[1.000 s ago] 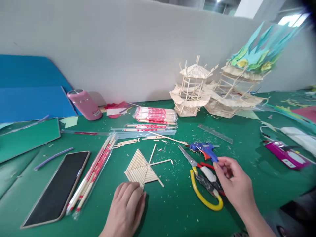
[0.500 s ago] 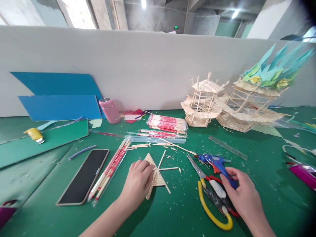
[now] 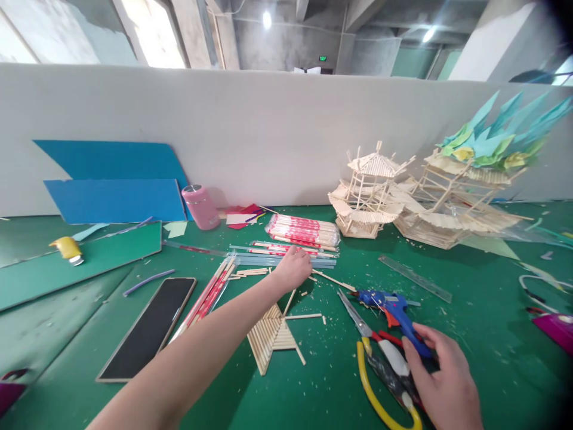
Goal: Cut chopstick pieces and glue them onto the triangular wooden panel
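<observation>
Left hand (image 3: pixel 293 267) outstretched, right hand (image 3: pixel 443 373) half-curled.

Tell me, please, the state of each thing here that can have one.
Phone, screen dark
Pink cup, upright
Stick bundle, wrapped in plastic
Stick panel, partly filled
Glue gun, on its side
Scissors, lying flat; opening unclear
Left hand, grip unclear
Right hand, at glue gun

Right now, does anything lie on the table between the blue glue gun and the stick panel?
Yes: the metal scissor blades lie between the glue gun and the stick panel, with a short stick offcut nearer the panel.
</observation>
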A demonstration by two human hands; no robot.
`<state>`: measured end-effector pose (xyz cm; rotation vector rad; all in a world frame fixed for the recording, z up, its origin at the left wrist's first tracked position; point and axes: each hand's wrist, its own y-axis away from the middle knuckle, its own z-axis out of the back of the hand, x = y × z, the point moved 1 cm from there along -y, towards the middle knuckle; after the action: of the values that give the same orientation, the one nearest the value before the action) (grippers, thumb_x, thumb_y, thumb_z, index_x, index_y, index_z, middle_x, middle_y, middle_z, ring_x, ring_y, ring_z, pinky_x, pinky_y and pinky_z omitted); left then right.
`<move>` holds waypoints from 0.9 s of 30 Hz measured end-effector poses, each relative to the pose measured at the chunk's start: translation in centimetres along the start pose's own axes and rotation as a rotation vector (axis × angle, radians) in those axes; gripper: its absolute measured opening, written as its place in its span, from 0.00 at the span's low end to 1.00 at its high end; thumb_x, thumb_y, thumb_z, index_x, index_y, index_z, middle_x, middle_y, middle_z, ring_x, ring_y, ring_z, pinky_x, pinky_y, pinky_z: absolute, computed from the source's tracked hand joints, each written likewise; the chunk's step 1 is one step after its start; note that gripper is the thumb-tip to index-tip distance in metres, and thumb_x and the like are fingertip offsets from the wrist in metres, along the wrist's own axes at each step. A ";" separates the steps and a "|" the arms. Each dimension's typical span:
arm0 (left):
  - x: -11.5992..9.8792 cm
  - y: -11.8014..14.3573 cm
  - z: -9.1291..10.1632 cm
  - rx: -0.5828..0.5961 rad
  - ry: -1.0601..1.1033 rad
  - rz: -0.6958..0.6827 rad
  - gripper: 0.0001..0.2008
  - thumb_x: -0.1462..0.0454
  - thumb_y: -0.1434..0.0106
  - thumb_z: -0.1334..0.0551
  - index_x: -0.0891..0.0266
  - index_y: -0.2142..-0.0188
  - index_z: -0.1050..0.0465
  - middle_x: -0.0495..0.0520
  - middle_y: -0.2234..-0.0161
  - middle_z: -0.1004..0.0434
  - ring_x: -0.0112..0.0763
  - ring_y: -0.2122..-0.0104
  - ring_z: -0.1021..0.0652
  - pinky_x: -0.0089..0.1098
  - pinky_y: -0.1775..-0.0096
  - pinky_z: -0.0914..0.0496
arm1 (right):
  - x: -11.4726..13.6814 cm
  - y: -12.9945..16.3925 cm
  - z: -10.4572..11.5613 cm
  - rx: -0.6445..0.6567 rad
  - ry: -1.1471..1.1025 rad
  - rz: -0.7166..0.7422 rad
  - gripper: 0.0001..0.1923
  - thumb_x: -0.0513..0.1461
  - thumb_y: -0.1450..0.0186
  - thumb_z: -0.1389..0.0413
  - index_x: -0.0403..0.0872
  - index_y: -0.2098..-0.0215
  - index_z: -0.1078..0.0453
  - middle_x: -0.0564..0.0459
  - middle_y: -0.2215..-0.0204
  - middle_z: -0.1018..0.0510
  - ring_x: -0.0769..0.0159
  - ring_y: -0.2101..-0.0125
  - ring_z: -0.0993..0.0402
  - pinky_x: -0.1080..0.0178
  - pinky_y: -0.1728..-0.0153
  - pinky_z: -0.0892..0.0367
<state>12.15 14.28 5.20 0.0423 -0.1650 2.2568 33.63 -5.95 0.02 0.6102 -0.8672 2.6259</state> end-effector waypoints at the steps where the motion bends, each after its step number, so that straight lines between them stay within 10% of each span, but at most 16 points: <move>1: 0.0 -0.1 0.0 0.007 0.010 -0.002 0.21 0.62 0.31 0.60 0.73 0.53 0.35 0.53 0.53 0.35 0.36 0.57 0.28 0.38 0.56 0.34 | -0.1 0.0 0.0 0.005 -0.004 -0.005 0.18 0.50 0.41 0.51 0.46 0.60 0.36 0.45 0.64 0.30 0.56 0.64 0.32 0.56 0.66 0.33; 7: 1.9 1.1 1.1 -0.003 0.109 0.040 0.30 0.67 0.34 0.74 0.80 0.52 0.39 0.53 0.53 0.38 0.32 0.56 0.29 0.38 0.55 0.37 | -0.5 0.0 -0.3 0.026 -0.020 -0.050 0.19 0.51 0.41 0.50 0.47 0.60 0.36 0.45 0.64 0.30 0.56 0.65 0.32 0.56 0.67 0.33; 8: 2.5 1.7 1.5 -0.025 0.140 0.069 0.14 0.61 0.37 0.45 0.63 0.53 0.35 0.57 0.53 0.32 0.35 0.59 0.27 0.41 0.59 0.30 | -0.4 0.0 -0.3 0.019 -0.031 -0.055 0.19 0.51 0.41 0.50 0.47 0.59 0.36 0.46 0.64 0.30 0.57 0.65 0.32 0.57 0.67 0.33; 12: 3.2 5.9 3.3 -0.059 0.267 0.179 0.08 0.65 0.36 0.47 0.66 0.62 0.31 0.55 0.64 0.27 0.32 0.66 0.26 0.37 0.63 0.30 | 0.5 0.1 0.4 -0.041 -0.108 -0.119 0.20 0.50 0.41 0.49 0.45 0.57 0.36 0.45 0.62 0.30 0.58 0.65 0.32 0.57 0.65 0.32; 18: -3.2 12.6 4.7 -0.035 0.617 0.264 0.13 0.66 0.34 0.56 0.62 0.70 0.35 0.46 0.78 0.30 0.20 0.81 0.29 0.20 0.78 0.34 | 5.6 -0.4 0.5 0.162 -0.476 -0.111 0.15 0.43 0.39 0.48 0.47 0.55 0.34 0.48 0.66 0.25 0.64 0.69 0.26 0.66 0.71 0.28; 21: -6.3 14.0 4.2 0.052 1.148 0.405 0.13 0.61 0.35 0.53 0.62 0.72 0.36 0.48 0.77 0.29 0.21 0.81 0.28 0.21 0.79 0.34 | 9.2 -0.9 -0.2 0.318 -0.712 -0.130 0.14 0.42 0.38 0.49 0.48 0.53 0.33 0.49 0.64 0.23 0.65 0.67 0.25 0.69 0.72 0.28; 27: -8.4 15.7 2.4 0.135 1.378 0.469 0.13 0.57 0.36 0.51 0.62 0.72 0.36 0.49 0.78 0.29 0.22 0.83 0.30 0.22 0.79 0.37 | 13.3 -1.6 -0.9 0.393 -0.917 -0.226 0.12 0.44 0.37 0.50 0.49 0.59 0.30 0.52 0.70 0.25 0.69 0.69 0.27 0.70 0.69 0.29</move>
<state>5.35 -2.41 5.18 -1.5486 0.7712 2.2173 22.56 -2.07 6.58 1.9646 -0.4120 2.2563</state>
